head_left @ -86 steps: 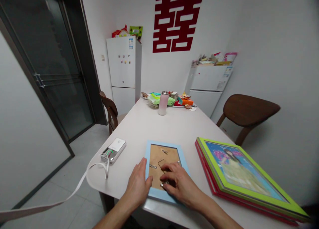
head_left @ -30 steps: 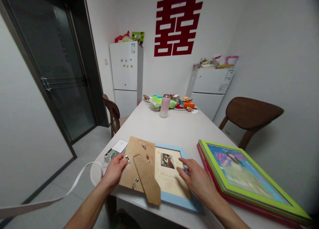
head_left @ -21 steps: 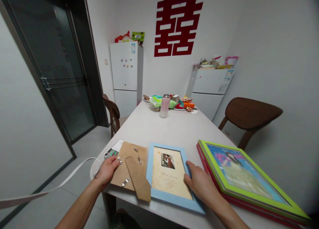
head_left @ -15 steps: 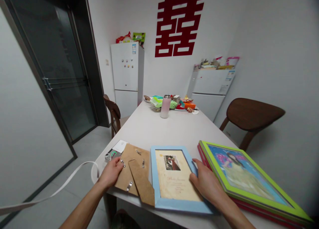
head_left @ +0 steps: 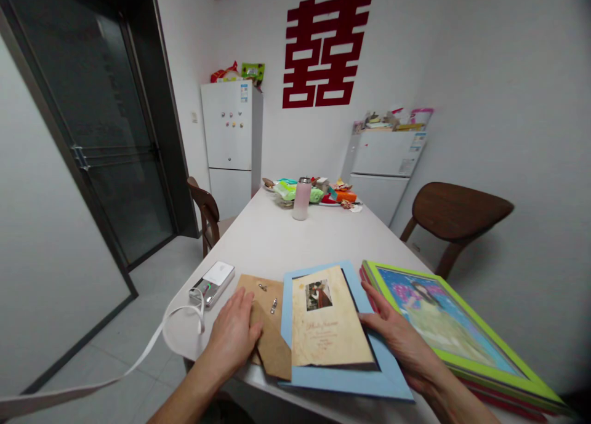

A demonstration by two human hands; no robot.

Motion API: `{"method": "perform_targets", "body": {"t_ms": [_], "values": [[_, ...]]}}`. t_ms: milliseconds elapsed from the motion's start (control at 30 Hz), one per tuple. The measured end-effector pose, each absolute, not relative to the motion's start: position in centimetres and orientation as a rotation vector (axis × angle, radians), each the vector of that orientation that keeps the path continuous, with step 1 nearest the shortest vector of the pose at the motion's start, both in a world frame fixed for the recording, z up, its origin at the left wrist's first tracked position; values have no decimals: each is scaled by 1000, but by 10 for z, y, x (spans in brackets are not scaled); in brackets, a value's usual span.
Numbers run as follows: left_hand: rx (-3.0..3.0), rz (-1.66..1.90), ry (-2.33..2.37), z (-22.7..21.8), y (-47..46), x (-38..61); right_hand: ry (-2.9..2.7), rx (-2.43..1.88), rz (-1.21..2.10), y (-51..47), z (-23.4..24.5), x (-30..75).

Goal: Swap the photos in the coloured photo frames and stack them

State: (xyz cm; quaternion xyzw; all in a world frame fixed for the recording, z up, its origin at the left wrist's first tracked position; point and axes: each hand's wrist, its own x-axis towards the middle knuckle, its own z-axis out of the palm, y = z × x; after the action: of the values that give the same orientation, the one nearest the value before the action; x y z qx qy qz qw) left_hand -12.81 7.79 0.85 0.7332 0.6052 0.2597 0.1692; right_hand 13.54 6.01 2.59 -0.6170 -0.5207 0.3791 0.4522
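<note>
The light blue picture frame (head_left: 351,384) lies near the table's front edge. A beige printed sheet (head_left: 318,344) with a small photo sits askew in it, and a dark gap shows along the sheet's right side. My right hand (head_left: 392,332) grips the frame's right side, thumb over the front and the other fingers partly hidden. Left of the frame lies a brown backing board (head_left: 272,288) with metal clips and a stand leg. My left hand (head_left: 237,325) rests flat on this board, fingers stretched out.
At the right, a green-framed picture (head_left: 443,319) lies on a red one. A power bank (head_left: 215,282) with a white cable (head_left: 138,362) is at the left edge. Farther back stand a pink bottle (head_left: 301,199) and assorted packages (head_left: 332,195). Chairs (head_left: 462,208) flank the table.
My left hand has moved from the backing board's left edge onto its face. The board has shifted right, uncovering the power bank. The printed sheet has slipped askew in the frame.
</note>
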Motion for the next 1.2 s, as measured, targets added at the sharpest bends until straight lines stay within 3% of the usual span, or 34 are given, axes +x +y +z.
{"method": "perform_targets", "body": {"t_ms": [133,433,633,833,1000,1200], "values": [[2063,797,1620,18,76,-107,-1118,-1406,1232,57,31,132],[2056,787,1163,51,47,-10,-1342,-1511,885,60,41,129],[1911,1130,1276,65,61,-47,-1419,-1673,850,65,27,140],[1665,1238,1397,28,82,-118,-1768,-1901,302,72,-9,147],[1671,1049,1545,-12,83,-139,-1985,-2042,146,70,-20,140],[1814,937,1621,-7,76,-143,-2056,-2089,72,68,-21,138]]}}
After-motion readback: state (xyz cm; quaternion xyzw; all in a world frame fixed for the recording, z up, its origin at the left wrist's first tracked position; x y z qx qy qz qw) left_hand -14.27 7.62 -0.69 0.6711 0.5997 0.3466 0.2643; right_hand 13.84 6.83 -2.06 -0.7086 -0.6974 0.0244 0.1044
